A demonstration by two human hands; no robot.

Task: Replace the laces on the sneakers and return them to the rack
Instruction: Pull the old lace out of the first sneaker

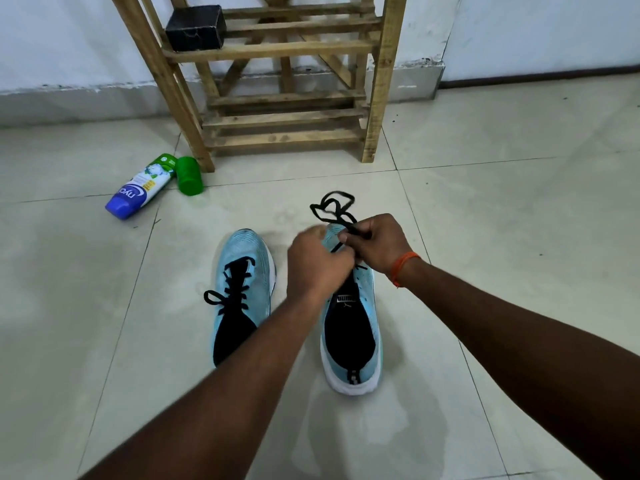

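Two light-blue sneakers with black tongues stand side by side on the tiled floor, toes pointing away from me. The left sneaker [242, 282] is laced in black, with a loop hanging off its left side. Over the front of the right sneaker [351, 337], my right hand [381, 242] pinches a black lace [332, 206] whose loose loops trail on the floor beyond the toe. My left hand [317, 263] is curled over the shoe's lace area, beside the right hand; what its fingers hold is hidden. The wooden rack [287, 81] stands against the wall straight ahead.
A black box [195, 27] sits on the rack's upper shelf at the left. A white and blue bottle [140, 188] lies on the floor beside a green cap [189, 176] near the rack's left leg. Pale floor tiles spread all around.
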